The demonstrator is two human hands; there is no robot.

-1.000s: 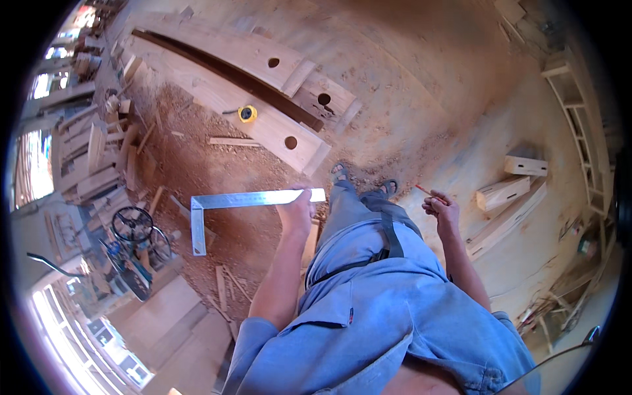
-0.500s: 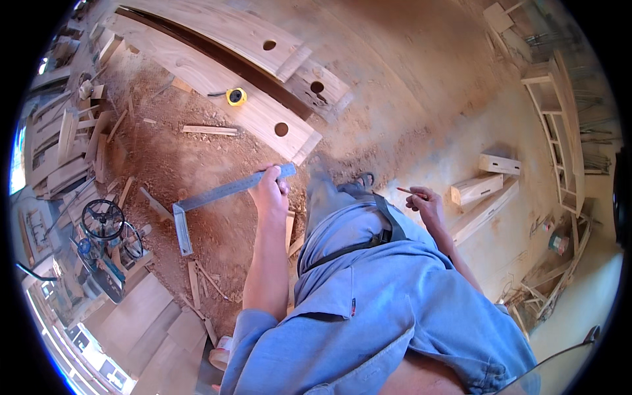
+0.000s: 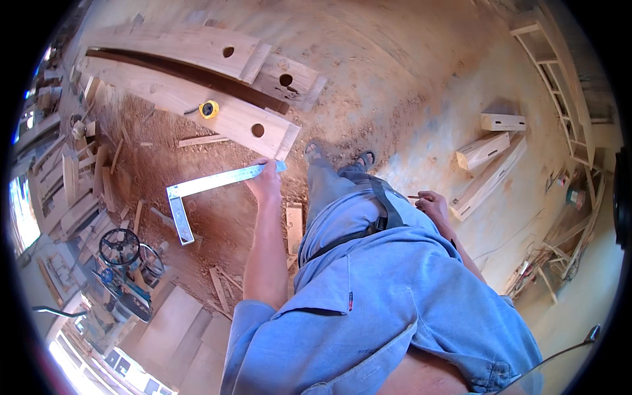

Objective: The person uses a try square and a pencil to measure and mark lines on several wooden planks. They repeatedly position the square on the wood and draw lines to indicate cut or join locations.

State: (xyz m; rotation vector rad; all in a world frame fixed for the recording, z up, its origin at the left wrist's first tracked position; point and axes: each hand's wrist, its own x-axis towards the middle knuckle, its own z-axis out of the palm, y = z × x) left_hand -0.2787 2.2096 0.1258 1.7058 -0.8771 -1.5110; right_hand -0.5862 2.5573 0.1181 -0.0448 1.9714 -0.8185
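My left hand grips a metal try square near the free end of its blade. The square's short stock points down toward the shavings on the floor. By my right hip, my right hand is closed around a thin pencil. Ahead of the square lies a long pale wooden board with a round hole near its end. A yellow tape measure rests on that board. Behind it, more long boards also have round holes.
Mortised timbers lie on the floor to the right. A ladder-like wooden frame stands at the far right. At left is a machine with a black handwheel, near flat panels. Offcuts and shavings litter the ground.
The view has shifted, so the long boards sit farther left and the right-hand timbers lower. My right hand has drawn closer to my body. The try square now catches bright light.
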